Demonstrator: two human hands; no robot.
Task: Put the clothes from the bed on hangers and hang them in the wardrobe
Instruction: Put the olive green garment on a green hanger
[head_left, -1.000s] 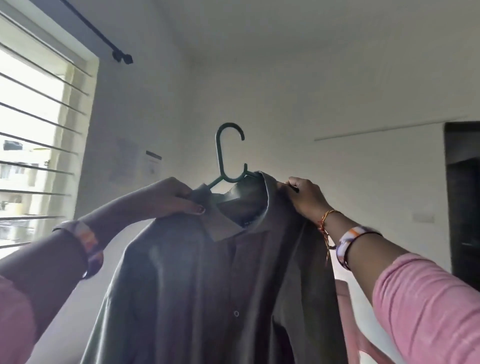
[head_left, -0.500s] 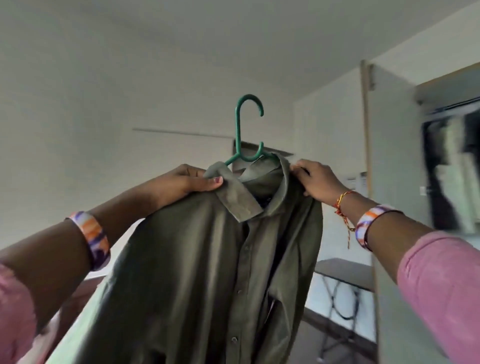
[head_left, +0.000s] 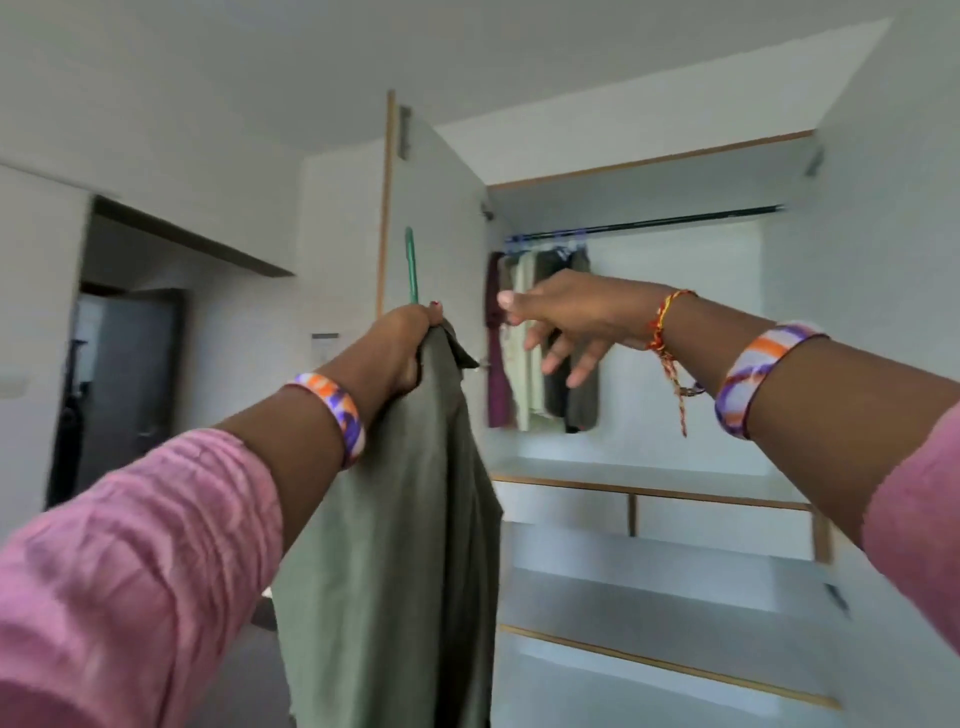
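An olive-green shirt (head_left: 395, 519) hangs edge-on from a green plastic hanger (head_left: 411, 265), whose hook stands upright above the left hand (head_left: 402, 348); that hand's fingers are curled tight around the hanger's neck and the bunched collar, holding the garment up in front of the open wardrobe (head_left: 649, 364), just beside the edge of its left door (head_left: 426, 218). The shirt's long hem drops out of view at the bottom of the frame, its right edge overlapping the wardrobe's left side. The right hand (head_left: 566, 322) is raised free of the shirt, fingers spread and loosely extended, gripping nothing, in front of the hanging compartment. Behind it a dark rail (head_left: 675, 222) runs across the top of the compartment, with a small cluster of hung garments (head_left: 540, 338), maroon, pale and dark olive, bunched at its left end; most of the rail to their right is bare. Below, wood-edged shelves (head_left: 649, 493) step down the cabinet, and the right door (head_left: 883, 312) stands swung wide. Patterned orange-and-purple bangles and pink sleeves (head_left: 130, 571) show on both arms, with a red-and-yellow thread on the right wrist. To the far left, well apart from the wardrobe, a dark doorway (head_left: 124, 374) opens in the white wall.
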